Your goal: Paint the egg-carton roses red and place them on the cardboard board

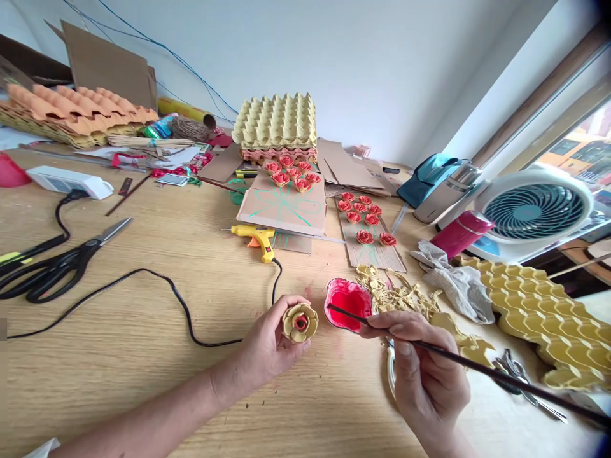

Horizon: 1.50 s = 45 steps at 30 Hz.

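My left hand [267, 340] is closed around a yellow egg-carton rose [300, 322] whose centre is painted red, holding it just above the wooden table [143, 331]. In my right hand [422, 372] a long dark paintbrush [477, 364] is pinched. Its tip reaches into a small dish of red paint [348, 304] that sits between both hands.
Painted red roses [292, 173] lie on cardboard sheets farther back, by stacked egg trays [275, 121]. A yellow glue gun [260, 240] with a black cord, black scissors [52, 267], carton scraps [401, 296], a cloth [453, 283], a yellow tray [544, 312], small scissors [518, 375] and a fan [532, 213] surround me.
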Each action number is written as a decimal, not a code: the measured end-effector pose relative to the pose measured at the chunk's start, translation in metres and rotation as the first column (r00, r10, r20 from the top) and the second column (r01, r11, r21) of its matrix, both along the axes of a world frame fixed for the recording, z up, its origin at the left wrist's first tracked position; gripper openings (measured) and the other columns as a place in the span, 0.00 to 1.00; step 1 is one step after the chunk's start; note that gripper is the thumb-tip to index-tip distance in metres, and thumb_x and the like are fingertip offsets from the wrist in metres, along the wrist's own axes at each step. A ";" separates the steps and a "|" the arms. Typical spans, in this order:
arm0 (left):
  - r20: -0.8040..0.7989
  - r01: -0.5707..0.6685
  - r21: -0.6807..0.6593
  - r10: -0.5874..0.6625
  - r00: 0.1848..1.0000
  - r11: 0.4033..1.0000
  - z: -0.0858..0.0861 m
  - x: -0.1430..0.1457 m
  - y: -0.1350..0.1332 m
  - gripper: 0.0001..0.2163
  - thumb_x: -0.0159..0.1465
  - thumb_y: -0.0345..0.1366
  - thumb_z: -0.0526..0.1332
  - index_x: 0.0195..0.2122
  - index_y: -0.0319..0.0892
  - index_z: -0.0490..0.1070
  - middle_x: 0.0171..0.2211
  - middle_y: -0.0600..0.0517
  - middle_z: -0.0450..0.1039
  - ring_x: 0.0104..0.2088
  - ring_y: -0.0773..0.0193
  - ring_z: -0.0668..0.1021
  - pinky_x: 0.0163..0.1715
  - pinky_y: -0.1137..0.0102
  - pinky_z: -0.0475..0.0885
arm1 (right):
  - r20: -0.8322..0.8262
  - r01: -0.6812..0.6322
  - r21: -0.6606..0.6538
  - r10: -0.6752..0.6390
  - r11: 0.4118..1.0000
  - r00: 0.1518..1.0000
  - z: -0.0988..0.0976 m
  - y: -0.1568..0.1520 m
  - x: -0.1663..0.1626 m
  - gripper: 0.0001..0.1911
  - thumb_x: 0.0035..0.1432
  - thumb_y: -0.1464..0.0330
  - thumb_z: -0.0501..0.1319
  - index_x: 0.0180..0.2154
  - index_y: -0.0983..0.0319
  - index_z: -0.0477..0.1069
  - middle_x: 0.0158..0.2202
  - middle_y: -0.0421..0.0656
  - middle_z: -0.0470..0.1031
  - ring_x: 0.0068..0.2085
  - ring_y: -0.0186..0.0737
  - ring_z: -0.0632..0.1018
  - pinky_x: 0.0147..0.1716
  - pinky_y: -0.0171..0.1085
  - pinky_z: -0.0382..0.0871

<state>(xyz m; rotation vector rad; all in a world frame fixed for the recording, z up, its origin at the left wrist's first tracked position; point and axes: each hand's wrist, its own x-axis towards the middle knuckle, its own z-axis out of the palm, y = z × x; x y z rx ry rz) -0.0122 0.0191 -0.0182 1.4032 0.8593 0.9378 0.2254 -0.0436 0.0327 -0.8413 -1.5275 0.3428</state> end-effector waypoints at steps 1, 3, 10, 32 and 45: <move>-0.008 -0.009 0.034 0.009 1.000 0.999 0.001 0.000 -0.001 0.22 0.59 0.32 0.72 0.54 0.46 0.73 0.45 0.50 0.79 0.43 0.59 0.82 0.41 0.71 0.83 | 0.036 0.013 0.019 -0.013 1.000 0.999 0.000 0.001 0.002 0.11 0.80 0.76 0.59 0.52 0.57 0.78 0.47 0.47 0.88 0.43 0.43 0.91 0.41 0.42 0.90; -0.032 -0.007 0.067 0.009 0.999 0.998 0.001 -0.001 -0.002 0.21 0.59 0.31 0.70 0.54 0.46 0.74 0.45 0.50 0.81 0.44 0.59 0.84 0.44 0.69 0.83 | 0.085 0.049 0.061 -0.054 0.997 0.995 0.000 0.004 0.007 0.11 0.79 0.76 0.59 0.52 0.58 0.78 0.47 0.48 0.88 0.44 0.44 0.90 0.41 0.42 0.89; -0.080 -0.045 0.126 0.055 0.995 0.991 -0.001 0.000 -0.004 0.22 0.55 0.27 0.69 0.52 0.46 0.76 0.44 0.49 0.83 0.42 0.59 0.85 0.44 0.70 0.84 | 0.033 0.311 0.237 -0.328 0.920 0.944 -0.001 0.017 0.031 0.10 0.79 0.73 0.60 0.50 0.58 0.80 0.51 0.49 0.84 0.48 0.47 0.88 0.43 0.48 0.90; -0.084 -0.060 0.111 0.070 0.994 0.992 -0.035 -0.003 -0.005 0.24 0.58 0.30 0.70 0.57 0.48 0.76 0.49 0.48 0.84 0.43 0.57 0.87 0.41 0.70 0.86 | 0.452 0.405 0.090 -0.399 0.910 0.797 -0.001 0.041 0.060 0.09 0.77 0.71 0.61 0.49 0.57 0.80 0.39 0.43 0.84 0.37 0.41 0.86 0.36 0.38 0.80; -0.429 0.063 0.534 0.206 0.879 0.843 -0.014 -0.009 0.000 0.24 0.56 0.24 0.68 0.54 0.50 0.78 0.48 0.48 0.86 0.48 0.47 0.87 0.50 0.56 0.85 | 0.435 0.449 0.004 -0.406 0.893 0.804 -0.006 0.047 0.064 0.09 0.77 0.67 0.61 0.46 0.57 0.81 0.38 0.43 0.88 0.37 0.43 0.88 0.38 0.39 0.82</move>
